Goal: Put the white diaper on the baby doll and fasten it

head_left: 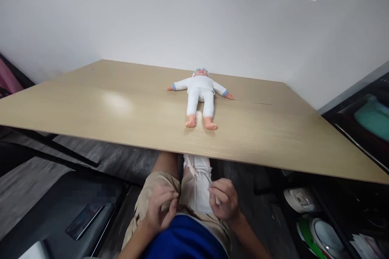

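A white disposable diaper (199, 188), spread out lengthwise, lies across my right thigh, its far end close to the table edge. My right hand (223, 200) is closed at the diaper's right edge, the fingers curled and appearing to pinch it. Over my left thigh, my left hand (162, 208) is half curled, with a gap between thumb and fingers and nothing visible in it; it is slightly blurred. A baby doll (201, 89) in a white suit with blue cuffs lies on its back on the table, arms spread and bare feet towards me.
The wooden table (121, 121) runs against a white wall (152, 24). On the left, a phone (84, 220) rests on a black padded seat (39, 206). A dark shelf with dishes (326, 234) stands low on the right, and a dark glossy appliance (361, 117) is at the table's right end.
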{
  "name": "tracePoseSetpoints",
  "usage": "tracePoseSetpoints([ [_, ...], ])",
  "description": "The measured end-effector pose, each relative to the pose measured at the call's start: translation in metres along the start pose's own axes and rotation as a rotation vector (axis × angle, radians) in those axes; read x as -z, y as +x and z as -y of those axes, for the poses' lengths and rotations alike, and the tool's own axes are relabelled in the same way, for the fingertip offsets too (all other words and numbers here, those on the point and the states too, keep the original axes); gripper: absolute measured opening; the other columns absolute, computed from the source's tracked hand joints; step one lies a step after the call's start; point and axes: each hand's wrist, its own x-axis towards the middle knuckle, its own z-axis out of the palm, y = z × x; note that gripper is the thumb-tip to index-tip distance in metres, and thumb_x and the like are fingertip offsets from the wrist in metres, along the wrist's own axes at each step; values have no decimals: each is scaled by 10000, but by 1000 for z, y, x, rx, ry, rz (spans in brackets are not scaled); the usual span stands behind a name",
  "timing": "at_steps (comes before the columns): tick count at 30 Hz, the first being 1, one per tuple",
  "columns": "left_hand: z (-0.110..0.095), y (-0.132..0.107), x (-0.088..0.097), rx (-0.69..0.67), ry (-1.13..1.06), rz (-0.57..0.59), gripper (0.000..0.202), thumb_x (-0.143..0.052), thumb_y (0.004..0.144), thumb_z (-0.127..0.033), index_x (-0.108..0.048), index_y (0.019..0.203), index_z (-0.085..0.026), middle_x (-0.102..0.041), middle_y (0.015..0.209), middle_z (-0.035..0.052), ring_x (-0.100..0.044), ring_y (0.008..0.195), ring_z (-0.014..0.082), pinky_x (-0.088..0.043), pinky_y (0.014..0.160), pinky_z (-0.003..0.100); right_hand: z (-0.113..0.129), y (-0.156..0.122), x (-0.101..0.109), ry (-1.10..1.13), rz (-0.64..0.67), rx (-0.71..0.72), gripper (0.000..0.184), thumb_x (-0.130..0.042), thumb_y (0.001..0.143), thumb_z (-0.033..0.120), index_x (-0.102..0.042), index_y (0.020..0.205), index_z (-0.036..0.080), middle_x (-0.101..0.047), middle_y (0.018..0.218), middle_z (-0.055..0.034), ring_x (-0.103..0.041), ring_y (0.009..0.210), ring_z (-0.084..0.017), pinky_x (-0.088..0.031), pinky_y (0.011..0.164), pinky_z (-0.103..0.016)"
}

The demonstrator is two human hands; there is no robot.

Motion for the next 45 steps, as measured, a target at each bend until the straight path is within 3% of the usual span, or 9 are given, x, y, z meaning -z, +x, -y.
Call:
tracePoseSetpoints([
  [3, 5, -39, 9, 156, -39, 346, 341, -508, 1078, -545, -741, 1308, -448, -781, 1181, 114, -730, 1136, 383, -555, 1099, 629, 26, -55, 2, 80, 167, -278, 435, -651, 986, 84, -687, 1325, 353, -800, 1064, -53, -772, 965, -283, -658, 849, -453],
  [9, -2, -32, 36, 337, -78, 665, 455, -461, 1119, -685, -695, 1173, -298, -785, 1235, 92, -701, 1175, 332, -532, 1093, 470, 50, -95, 12, 174, 367, -628, 158, -617, 1084, 307, -744, 1180, 311, -783, 1100, -77, -760, 1050, -305, -638, 920, -447],
  [13, 4, -32, 18, 398, -121, 720, 563, -539, 1044, -800, -682, 1103, -258, -776, 1153, 70, -696, 1142, 324, -530, 1035, 404, 58, -93, 17, 252, 557, -742, 286, -574, 1119, 470, -746, 992, 281, -767, 993, -64, -730, 954, -278, -595, 860, -386],
  [17, 9, -21, -11, 443, -146, 639, 678, -434, 1017, -889, -603, 927, -238, -720, 965, 38, -699, 972, 273, -543, 889, 333, 55, -85, 12, 352, 679, -841, 494, -539, 1116, 621, -643, 818, 241, -694, 812, -21, -654, 801, -222, -486, 726, -307],
  [20, 12, -2, -26, 440, 0, 567, 681, -310, 1058, -851, -579, 903, -245, -737, 948, 71, -721, 968, 293, -543, 905, 354, 40, -83, 0, 370, 605, -879, 620, -544, 1080, 702, -475, 682, 231, -513, 649, 28, -503, 653, -160, -348, 620, -277],
  [25, 15, 15, -37, 437, 125, 592, 617, -450, 1032, -821, -651, 964, -242, -783, 994, 153, -736, 1069, 402, -503, 1009, 459, 17, -92, -16, 312, 475, -932, 676, -589, 1003, 789, -430, 640, 241, -408, 601, 41, -415, 616, -150, -287, 608, -288],
  [30, 10, 7, -17, 398, 45, 669, 558, -549, 1022, -797, -625, 1027, -245, -777, 1073, 89, -731, 1046, 320, -502, 995, 394, 22, -106, -17, 280, 420, -987, 657, -637, 946, 821, -511, 656, 246, -419, 585, 42, -432, 600, -162, -314, 602, -292],
  [36, 11, 12, 10, 359, -187, 890, 690, -824, 792, -824, -583, 1083, -248, -702, 1140, 45, -667, 1097, 294, -502, 968, 344, 24, -110, -20, 275, 374, -1028, 657, -655, 928, 823, -519, 637, 250, -376, 556, 51, -407, 578, -154, -337, 597, -297],
  [45, 21, 20, -29, 451, 71, 1020, 770, -981, 586, -685, -617, 1108, -251, -772, 1200, 60, -699, 1244, 367, -387, 1238, 467, 22, -113, -27, 268, 355, -1011, 686, -641, 931, 852, -509, 623, 254, -385, 557, 45, -397, 575, -153, -327, 585, -304],
])
